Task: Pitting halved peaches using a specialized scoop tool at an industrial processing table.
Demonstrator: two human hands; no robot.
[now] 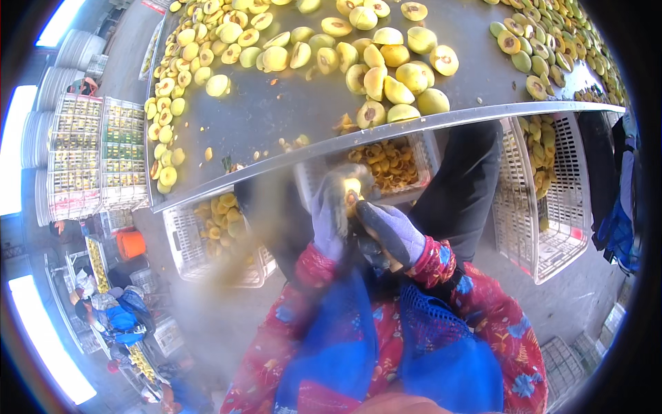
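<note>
Just below the edge of the metal table (pixel 289 111), my gloved left hand (pixel 328 220) holds a yellow half of a stone fruit (pixel 352 187), its cut face and brown pit hollow turned up. My right hand (pixel 395 233), in a purple glove with dark grey coating, is curled closed, its thumb against the fruit's lower edge. A tan end of an object (pixel 395 265), perhaps a tool handle, pokes out below the right fist; the rest of it is hidden. Blur covers part of my left hand.
Halved fruit (pixel 385 77) lies along the tabletop, with another heap (pixel 540 52) at right. Beneath the edge stand a crate of scraps (pixel 426 155), a left crate (pixel 181 253) and a right crate (pixel 569 207). Stacked crates (pixel 77 155), an orange bucket (pixel 130 244) and co-workers (pixel 121 315) are at left.
</note>
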